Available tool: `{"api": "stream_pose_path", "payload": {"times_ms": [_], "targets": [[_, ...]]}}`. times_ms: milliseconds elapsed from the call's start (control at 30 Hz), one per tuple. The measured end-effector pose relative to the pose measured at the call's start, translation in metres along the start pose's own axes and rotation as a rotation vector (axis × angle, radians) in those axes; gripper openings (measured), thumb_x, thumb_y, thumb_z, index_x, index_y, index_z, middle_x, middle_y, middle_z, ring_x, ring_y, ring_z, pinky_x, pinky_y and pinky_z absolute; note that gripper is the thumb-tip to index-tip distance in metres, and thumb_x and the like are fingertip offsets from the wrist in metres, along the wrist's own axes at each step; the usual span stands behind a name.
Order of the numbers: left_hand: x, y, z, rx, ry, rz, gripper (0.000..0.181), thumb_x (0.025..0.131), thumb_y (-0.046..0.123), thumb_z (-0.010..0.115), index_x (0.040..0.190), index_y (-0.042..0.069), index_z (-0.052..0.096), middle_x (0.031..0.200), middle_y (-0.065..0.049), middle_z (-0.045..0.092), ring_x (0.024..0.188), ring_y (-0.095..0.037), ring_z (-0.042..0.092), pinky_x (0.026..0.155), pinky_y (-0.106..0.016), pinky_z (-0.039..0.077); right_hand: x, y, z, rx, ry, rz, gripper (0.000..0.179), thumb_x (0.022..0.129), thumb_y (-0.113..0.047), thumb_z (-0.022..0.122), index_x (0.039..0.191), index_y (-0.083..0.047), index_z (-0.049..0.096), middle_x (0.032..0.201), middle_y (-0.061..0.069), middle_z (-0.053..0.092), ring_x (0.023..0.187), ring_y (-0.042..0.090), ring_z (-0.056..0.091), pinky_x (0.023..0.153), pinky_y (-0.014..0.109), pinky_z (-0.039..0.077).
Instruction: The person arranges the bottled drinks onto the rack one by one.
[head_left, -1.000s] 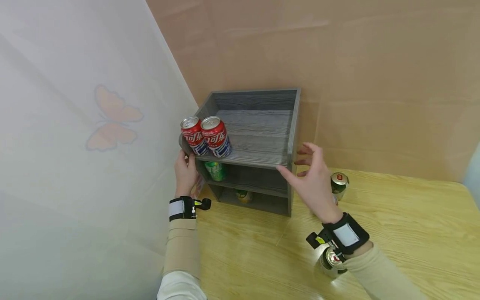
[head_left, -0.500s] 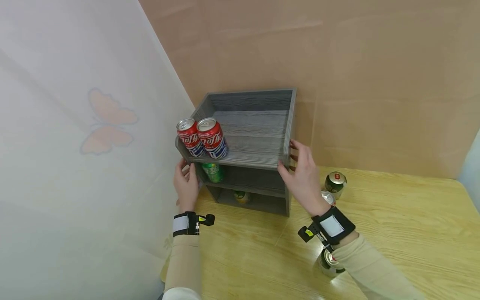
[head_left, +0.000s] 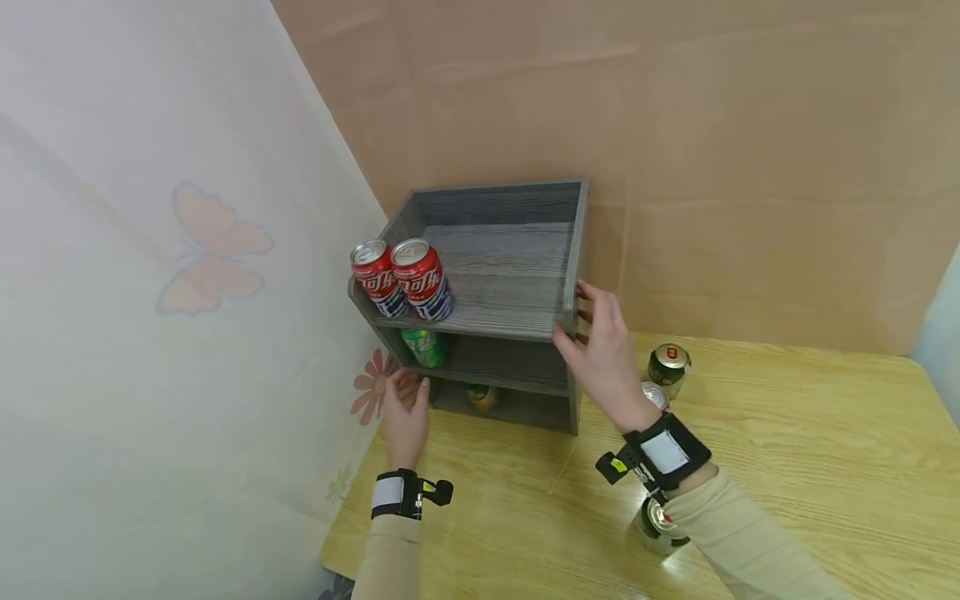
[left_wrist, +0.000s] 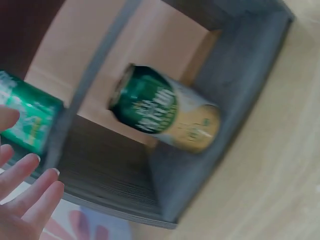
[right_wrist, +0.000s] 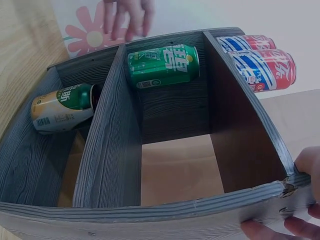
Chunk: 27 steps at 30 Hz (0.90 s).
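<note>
A small grey wood-grain shelf stands on the table, with two red cola cans, a nearer one and one beside it, upright on its top left. A green soda can stands on the middle level. On the bottom level is a green-and-gold can. My right hand grips the shelf's right side panel at the top front corner, thumb in front and fingers along the outside. Beside the lower left side of the shelf, my left hand holds nothing, its fingers loosely extended and thumb apart.
To the right of the shelf stand a dark green can and a silver-topped can, partly behind my right wrist. Another can is close to my right forearm. A white wall sheet borders the left, a brown one the back.
My left hand has moved down from the shelf's upper left side to its lower left. My right hand has closed in from the right and taken hold of the right panel.
</note>
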<state>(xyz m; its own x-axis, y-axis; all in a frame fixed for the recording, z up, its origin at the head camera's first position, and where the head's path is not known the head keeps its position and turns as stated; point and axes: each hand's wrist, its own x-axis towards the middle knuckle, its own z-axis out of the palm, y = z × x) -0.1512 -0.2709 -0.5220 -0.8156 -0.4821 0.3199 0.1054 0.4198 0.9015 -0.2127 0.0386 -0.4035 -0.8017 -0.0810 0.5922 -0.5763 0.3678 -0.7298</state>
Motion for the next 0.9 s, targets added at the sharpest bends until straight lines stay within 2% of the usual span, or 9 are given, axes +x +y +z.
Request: {"api": "stream_pose_path", "payload": {"times_ms": [100, 233, 333, 500, 633, 767, 900], "targets": [[-0.007, -0.009, 0.008, -0.001, -0.091, -0.031, 0.049, 0.098, 0.026, 0.071, 0.136, 0.000, 0.052, 0.129, -0.024, 0.059, 0.117, -0.039, 0.059, 0.099, -0.052, 0.048, 0.000, 0.001, -0.001, -0.002, 0.004, 0.005, 0.061, 0.091, -0.003, 0.072, 0.143, 0.005, 0.042, 0.133, 0.023, 0.047, 0.106, 0.040, 0.064, 0.072, 0.042, 0.061], [-0.013, -0.020, 0.021, 0.087, -0.215, -0.084, 0.060, 0.094, 0.026, 0.077, 0.140, 0.000, 0.051, 0.136, -0.024, 0.056, 0.124, -0.043, 0.055, 0.103, -0.055, 0.044, -0.001, 0.001, -0.001, 0.000, 0.009, 0.007, 0.061, 0.091, -0.003, 0.072, 0.143, 0.004, 0.042, 0.133, 0.022, 0.048, 0.106, 0.039, 0.064, 0.073, 0.040, 0.060], [-0.015, -0.028, 0.031, 0.148, -0.275, -0.108, 0.069, 0.090, 0.029, 0.080, 0.145, 0.001, 0.048, 0.143, -0.022, 0.053, 0.128, -0.043, 0.052, 0.103, -0.054, 0.045, -0.001, 0.001, 0.000, 0.006, 0.006, 0.005, 0.061, 0.091, -0.003, 0.072, 0.143, 0.005, 0.042, 0.133, 0.022, 0.048, 0.107, 0.039, 0.065, 0.074, 0.040, 0.060], [-0.012, -0.039, 0.048, 0.124, -0.321, -0.112, 0.077, 0.087, 0.021, 0.082, 0.148, -0.002, 0.042, 0.147, -0.026, 0.048, 0.132, -0.045, 0.048, 0.104, -0.056, 0.044, -0.001, 0.001, 0.000, 0.004, 0.004, 0.001, 0.061, 0.091, -0.004, 0.072, 0.143, 0.005, 0.042, 0.132, 0.023, 0.048, 0.107, 0.039, 0.065, 0.073, 0.040, 0.060], [-0.006, -0.043, 0.060, 0.099, -0.330, -0.128, 0.079, 0.084, 0.021, 0.085, 0.147, -0.002, 0.042, 0.144, -0.026, 0.049, 0.132, -0.044, 0.048, 0.104, -0.056, 0.043, -0.001, 0.001, 0.000, -0.004, 0.006, -0.006, 0.061, 0.091, -0.003, 0.073, 0.143, 0.005, 0.042, 0.132, 0.023, 0.048, 0.107, 0.039, 0.065, 0.074, 0.039, 0.060], [-0.003, -0.043, 0.068, 0.141, -0.326, -0.167, 0.077, 0.082, 0.027, 0.087, 0.141, -0.004, 0.048, 0.136, -0.026, 0.054, 0.124, -0.044, 0.053, 0.099, -0.056, 0.047, -0.001, 0.001, 0.001, -0.003, 0.005, -0.010, 0.061, 0.091, -0.002, 0.073, 0.143, 0.006, 0.042, 0.133, 0.024, 0.048, 0.108, 0.041, 0.064, 0.074, 0.040, 0.060], [-0.002, -0.041, 0.076, 0.155, -0.345, -0.196, 0.074, 0.083, 0.025, 0.086, 0.137, -0.008, 0.047, 0.130, -0.029, 0.053, 0.119, -0.046, 0.053, 0.094, -0.059, 0.048, -0.001, 0.001, 0.001, 0.000, 0.004, -0.011, 0.062, 0.091, -0.002, 0.073, 0.143, 0.006, 0.041, 0.132, 0.025, 0.048, 0.109, 0.041, 0.064, 0.075, 0.042, 0.060]]}}
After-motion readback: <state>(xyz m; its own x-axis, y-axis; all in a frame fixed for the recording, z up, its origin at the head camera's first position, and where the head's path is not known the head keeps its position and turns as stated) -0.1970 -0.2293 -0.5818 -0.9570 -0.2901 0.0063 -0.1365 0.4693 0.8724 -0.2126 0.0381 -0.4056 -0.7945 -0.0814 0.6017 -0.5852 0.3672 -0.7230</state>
